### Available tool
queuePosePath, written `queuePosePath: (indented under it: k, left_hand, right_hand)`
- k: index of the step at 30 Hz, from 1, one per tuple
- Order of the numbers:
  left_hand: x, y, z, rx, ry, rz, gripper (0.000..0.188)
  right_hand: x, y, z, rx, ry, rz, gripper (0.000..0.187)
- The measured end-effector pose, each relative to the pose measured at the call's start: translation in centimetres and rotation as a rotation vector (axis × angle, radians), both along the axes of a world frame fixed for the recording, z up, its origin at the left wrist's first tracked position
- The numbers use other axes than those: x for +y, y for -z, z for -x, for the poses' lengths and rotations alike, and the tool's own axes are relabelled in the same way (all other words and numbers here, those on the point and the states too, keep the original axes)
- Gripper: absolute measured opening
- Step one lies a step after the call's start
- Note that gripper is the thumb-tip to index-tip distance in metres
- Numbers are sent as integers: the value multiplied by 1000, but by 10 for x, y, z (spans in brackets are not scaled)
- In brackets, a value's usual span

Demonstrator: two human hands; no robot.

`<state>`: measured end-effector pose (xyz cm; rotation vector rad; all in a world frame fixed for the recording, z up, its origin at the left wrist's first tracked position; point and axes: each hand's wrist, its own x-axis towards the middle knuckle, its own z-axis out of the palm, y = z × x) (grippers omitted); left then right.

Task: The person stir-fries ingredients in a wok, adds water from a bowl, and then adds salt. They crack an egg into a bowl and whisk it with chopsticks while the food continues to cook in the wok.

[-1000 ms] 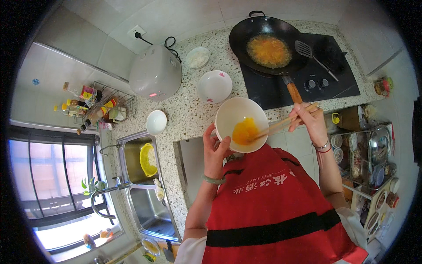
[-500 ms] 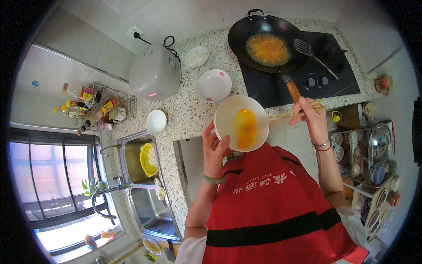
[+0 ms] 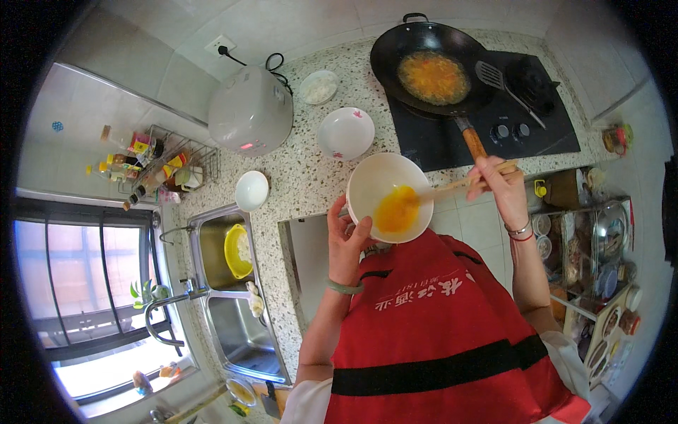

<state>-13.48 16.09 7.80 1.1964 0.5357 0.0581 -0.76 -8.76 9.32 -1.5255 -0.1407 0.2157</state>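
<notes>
My left hand (image 3: pixel 346 237) grips a white bowl (image 3: pixel 367 177) by its near left rim, thumb over the edge. The bowl is tilted, and orange-yellow beaten egg (image 3: pixel 397 210) pools on its lower side. My right hand (image 3: pixel 498 180) is closed round wooden chopsticks (image 3: pixel 452 188), whose far ends reach over the bowl's right rim to the egg. Beyond the bowl, a black wok (image 3: pixel 385 67) with a wooden handle (image 3: pixel 474 143) stands on the stove, with orange liquid food (image 3: pixel 434 78) in it. A slotted spatula (image 3: pixel 503 83) leans on the wok's right side.
On the speckled counter (image 3: pixel 304 159) stand a rice cooker (image 3: pixel 251 113), an empty white bowl (image 3: pixel 346 133), a small dish of white food (image 3: pixel 319 88) and a small white bowl (image 3: pixel 252 191). The sink (image 3: pixel 244 336) with a yellow colander (image 3: pixel 235 258) lies left; a jar rack (image 3: pixel 593 311) stands right.
The chopsticks have shifted within the bowl and their tips now meet the egg. The egg has gathered lower toward the near side. My left hand has barely moved.
</notes>
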Motion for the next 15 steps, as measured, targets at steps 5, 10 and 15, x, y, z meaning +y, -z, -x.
queuePosePath:
  k: [5,10,15]
  left_hand:
    - [1,8,5,31,23,-47,64]
    - [2,8,7,19,22,-59,64]
    - [5,10,7,13,18,-72,65]
  right_hand:
    - [2,-3,1,60,-43,-6,34]
    - [2,-5,4,109,-49,-32,33]
    - [4,-9,6,130,-54,-72,33]
